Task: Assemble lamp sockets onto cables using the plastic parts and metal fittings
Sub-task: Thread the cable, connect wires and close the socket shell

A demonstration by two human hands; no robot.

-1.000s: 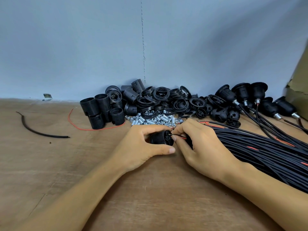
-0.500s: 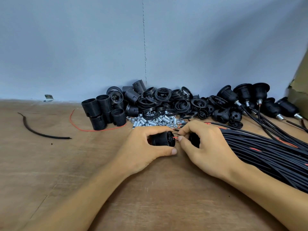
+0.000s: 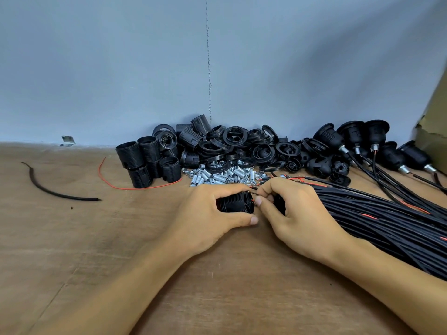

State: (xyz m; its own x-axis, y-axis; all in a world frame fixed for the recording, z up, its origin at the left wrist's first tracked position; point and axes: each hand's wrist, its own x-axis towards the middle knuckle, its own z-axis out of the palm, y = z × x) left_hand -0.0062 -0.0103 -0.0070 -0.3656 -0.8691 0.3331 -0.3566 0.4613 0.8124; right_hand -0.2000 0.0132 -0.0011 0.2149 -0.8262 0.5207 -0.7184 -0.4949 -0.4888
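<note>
At worktop (image 3: 96, 238) centre: threaded socket body (image 3: 235, 201), gripped in left hand (image 3: 208, 218); right hand (image 3: 297, 213) pinches wire ends (image 3: 252, 188) at its rear. Advice: hold body steady, feed each conductor straight into its terminal.

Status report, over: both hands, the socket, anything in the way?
Left hand grips socket. Right hand pinches wire ends at socket's end. Cable bundle beside right hand, not blocking.

Small assembly workshop bench: bare wooden table (image 3: 84, 250) against plain blue-grey wall (image 3: 121, 68), bulk heap of black plastic socket parts (image 3: 232, 146), pile of loose metal fittings (image 3: 217, 176), thick bundle of black cables (image 3: 375, 218).
</note>
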